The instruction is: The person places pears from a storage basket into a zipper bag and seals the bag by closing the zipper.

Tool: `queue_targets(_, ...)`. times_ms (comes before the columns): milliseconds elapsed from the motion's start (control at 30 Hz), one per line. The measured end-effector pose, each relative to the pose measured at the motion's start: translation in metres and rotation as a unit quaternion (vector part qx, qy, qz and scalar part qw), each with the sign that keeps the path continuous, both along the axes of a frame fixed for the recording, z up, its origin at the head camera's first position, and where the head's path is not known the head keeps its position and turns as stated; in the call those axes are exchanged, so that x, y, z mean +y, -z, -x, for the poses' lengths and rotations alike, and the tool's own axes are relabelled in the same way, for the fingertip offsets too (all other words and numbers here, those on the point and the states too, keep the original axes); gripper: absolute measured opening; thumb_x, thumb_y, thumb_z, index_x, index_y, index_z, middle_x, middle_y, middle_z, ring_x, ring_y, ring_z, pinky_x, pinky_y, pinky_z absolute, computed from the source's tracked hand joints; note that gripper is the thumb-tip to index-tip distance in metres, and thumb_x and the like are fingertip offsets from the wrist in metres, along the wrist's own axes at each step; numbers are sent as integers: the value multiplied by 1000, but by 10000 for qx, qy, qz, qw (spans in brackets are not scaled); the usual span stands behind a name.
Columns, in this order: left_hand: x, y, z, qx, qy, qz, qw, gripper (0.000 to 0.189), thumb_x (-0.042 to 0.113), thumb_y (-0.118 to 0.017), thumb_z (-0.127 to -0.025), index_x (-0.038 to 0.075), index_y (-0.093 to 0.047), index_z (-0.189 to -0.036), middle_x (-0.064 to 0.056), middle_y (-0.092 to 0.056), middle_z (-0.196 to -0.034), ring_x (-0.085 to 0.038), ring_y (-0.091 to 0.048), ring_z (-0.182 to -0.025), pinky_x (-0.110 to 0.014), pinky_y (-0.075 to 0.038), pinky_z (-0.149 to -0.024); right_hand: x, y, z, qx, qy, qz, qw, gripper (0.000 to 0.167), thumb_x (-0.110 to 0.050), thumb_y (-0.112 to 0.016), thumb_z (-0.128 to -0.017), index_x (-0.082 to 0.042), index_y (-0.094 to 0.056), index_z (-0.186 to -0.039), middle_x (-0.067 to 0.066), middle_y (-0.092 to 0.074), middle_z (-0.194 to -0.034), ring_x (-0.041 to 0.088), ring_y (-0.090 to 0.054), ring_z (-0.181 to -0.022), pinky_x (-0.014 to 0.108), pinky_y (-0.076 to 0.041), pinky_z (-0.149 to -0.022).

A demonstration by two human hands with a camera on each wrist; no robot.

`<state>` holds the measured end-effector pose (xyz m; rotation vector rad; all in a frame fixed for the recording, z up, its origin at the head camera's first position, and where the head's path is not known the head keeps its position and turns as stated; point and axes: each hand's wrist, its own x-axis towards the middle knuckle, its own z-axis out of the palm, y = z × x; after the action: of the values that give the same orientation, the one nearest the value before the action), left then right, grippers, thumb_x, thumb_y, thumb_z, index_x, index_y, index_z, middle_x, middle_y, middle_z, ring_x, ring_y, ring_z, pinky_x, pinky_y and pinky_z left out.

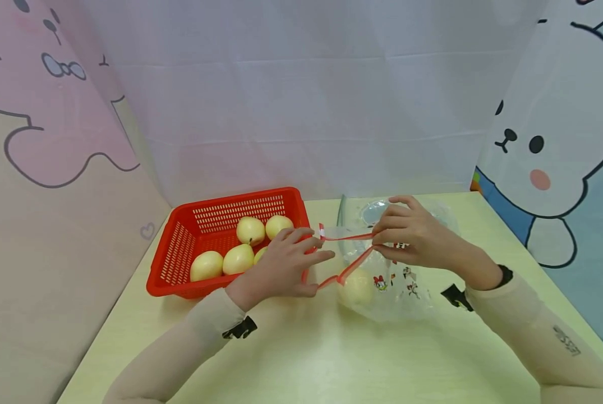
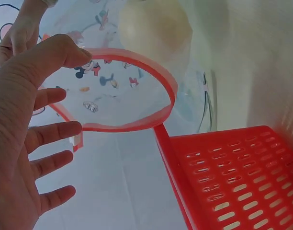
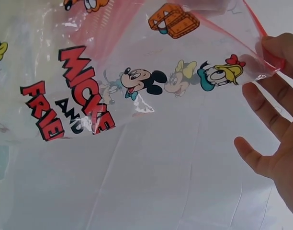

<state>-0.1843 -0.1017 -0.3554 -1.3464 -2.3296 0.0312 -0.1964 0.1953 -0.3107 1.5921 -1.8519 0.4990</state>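
Note:
A clear plastic zip bag point(image 1: 394, 303) with a red-edged mouth and cartoon prints lies on the table, its mouth spread toward the left. One pale yellow pear point(image 1: 357, 287) sits inside it, also showing through the film as a pear point(image 2: 155, 31) in the left wrist view. My right hand point(image 1: 414, 235) pinches the red rim point(image 3: 276, 64) at one corner between thumb and finger. With spread fingers, my left hand point(image 1: 283, 264) is at the mouth's other side, its thumb against the red rim point(image 2: 137, 58). Several pears point(image 1: 238, 259) rest in the red basket point(image 1: 291, 196).
The basket stands left of the bag on the pale table point(image 1: 301, 359), close to my left hand. More clear plastic point(image 1: 440, 213) lies behind the bag. A white curtain point(image 1: 301, 112) hangs at the back, with cartoon-printed cloth on both sides.

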Motion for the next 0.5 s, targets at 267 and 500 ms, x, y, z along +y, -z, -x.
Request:
queue_targets(267,-6,-4,3,85,45,-259,9996,47,35,-73,-75,24,-68,-120,-1,-65,-110,-26,-54,-114,-44,-45,-90,3,3,1,-60,106,-169,9998,40,-36,-48,-104,-14,-71,-81,-3,-67,-82,19,-57,-82,56,-37,-92)
queue_targets(500,-20,-13,12,-116,-343,-376,9986,49,36,-75,-77,22,-68,-123,-3,-63,-110,-27,-51,-116,-48,-44,-92,2,3,0,5,75,-113,9999,42,-36,-47,-105,-13,-71,-79,-4,-67,-82,18,-56,-81,57,-38,-89)
